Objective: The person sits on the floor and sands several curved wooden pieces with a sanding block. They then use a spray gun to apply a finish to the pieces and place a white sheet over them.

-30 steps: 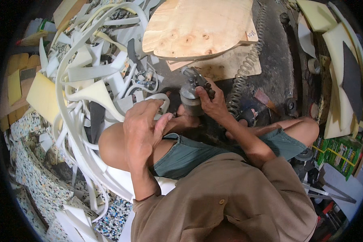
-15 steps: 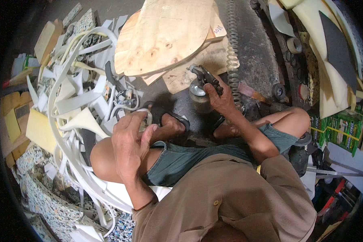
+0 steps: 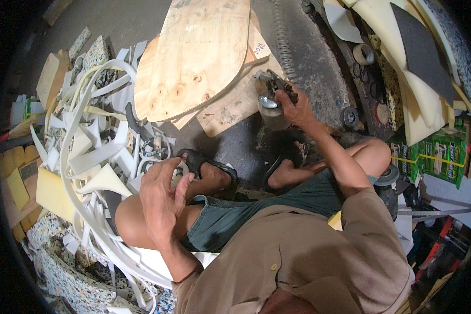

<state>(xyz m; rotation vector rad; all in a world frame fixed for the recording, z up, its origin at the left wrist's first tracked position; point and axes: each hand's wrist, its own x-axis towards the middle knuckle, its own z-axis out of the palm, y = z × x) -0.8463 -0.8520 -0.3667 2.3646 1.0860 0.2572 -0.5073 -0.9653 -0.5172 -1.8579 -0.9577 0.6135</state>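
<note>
Left of the spray gun [image 3: 268, 101], the stacked plywood boards [image 3: 193, 63] block a low pass. Right of the gun, a strip of bare floor [image 3: 318, 68] leaves room, bounded farther right by a long dark bar [image 3: 332, 41] and foam sheets [image 3: 411, 102]. Beyond the gun, the coiled hose [image 3: 284, 47] stands in the way. On its near side, a gap opens between the feet [image 3: 214, 177]; well to its left, tangled foam strips [image 3: 97, 152] crowd any path.

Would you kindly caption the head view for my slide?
Right hand grips spray gun near plywood boards; left hand open.
</note>
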